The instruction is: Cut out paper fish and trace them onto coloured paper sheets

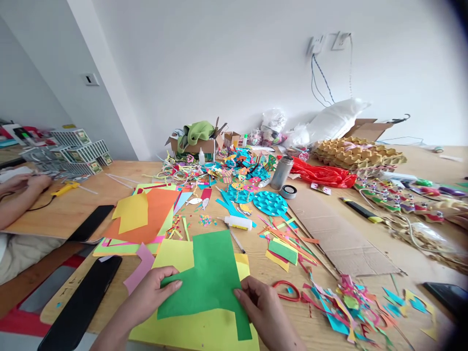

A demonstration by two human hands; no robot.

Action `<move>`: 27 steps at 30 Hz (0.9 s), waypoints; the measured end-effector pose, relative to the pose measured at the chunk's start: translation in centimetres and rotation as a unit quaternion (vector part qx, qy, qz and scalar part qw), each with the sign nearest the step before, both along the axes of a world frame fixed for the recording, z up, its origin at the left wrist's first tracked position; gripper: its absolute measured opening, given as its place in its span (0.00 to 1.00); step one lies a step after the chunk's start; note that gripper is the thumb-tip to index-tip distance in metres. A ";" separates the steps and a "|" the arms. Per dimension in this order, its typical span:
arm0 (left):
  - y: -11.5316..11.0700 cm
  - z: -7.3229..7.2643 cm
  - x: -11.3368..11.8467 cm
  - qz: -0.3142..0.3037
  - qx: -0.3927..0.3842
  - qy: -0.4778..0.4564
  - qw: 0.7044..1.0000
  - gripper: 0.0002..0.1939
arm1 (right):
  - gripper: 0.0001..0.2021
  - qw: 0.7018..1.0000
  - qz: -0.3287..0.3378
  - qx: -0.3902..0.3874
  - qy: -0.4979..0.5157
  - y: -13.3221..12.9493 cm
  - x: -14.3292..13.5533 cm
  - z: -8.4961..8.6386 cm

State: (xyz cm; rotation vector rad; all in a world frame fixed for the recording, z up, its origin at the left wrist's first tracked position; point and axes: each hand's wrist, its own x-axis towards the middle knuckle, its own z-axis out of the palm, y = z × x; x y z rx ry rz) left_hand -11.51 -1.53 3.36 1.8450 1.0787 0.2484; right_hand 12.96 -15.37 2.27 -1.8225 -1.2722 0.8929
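A piece of green paper (210,273) with cut-out corners is held up over yellow paper (190,334) at the table's front. On its left edge, my left hand (155,295) pinches it between thumb and fingers. My right hand (261,307) grips the lower right edge, where a narrow strip hangs down. Just right of that hand lie red-handled scissors (287,291), their blades hidden. Beyond the green paper are a pen (236,239) and a white glue bottle (237,223).
Stacked coloured sheets (161,209) lie left, near two black phones (82,302). Paper scraps (347,307) spread at right beside flat cardboard (336,234). A metal bottle (282,173) stands behind, by blue paper discs (269,203). Another person's hands (27,185) work at far left.
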 end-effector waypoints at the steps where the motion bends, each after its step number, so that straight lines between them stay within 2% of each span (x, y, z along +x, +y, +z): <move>1: 0.1 -0.3 0.0 -0.003 -0.004 0.004 1.000 0.19 | 0.14 1.000 0.000 -0.001 -0.005 0.1 -0.1 -0.3; 5: 0.5 -1.4 -0.2 0.004 0.025 0.046 0.999 0.17 | 0.12 0.998 -0.003 0.013 -0.065 0.2 -0.1 -0.4; 8: 0.9 -1.9 -0.5 0.017 0.065 0.090 0.994 0.14 | 0.13 0.993 -0.035 0.041 -0.108 -0.1 0.6 0.4; 12: 1.2 -2.4 -0.7 0.033 0.109 0.139 0.984 0.11 | 0.17 0.986 -0.084 0.102 -0.104 -1.4 2.1 1.4; 16: 1.0 -2.0 -0.7 0.037 0.164 0.191 0.967 0.13 | 0.18 0.969 -0.152 0.144 -0.129 -3.6 4.2 2.0; 21: 0.5 -1.1 -0.8 0.055 0.260 0.236 0.935 0.18 | 0.15 0.945 -0.206 0.146 -0.207 -5.0 8.4 3.0; 23: 0.3 -1.2 -0.8 0.065 0.305 0.228 0.922 0.19 | 0.13 0.936 -0.179 0.127 -0.276 -4.5 10.5 3.0; 27: -0.5 -1.8 0.2 0.053 0.354 0.145 0.923 0.20 | 0.10 0.904 -0.021 0.085 -0.419 -1.9 14.2 2.0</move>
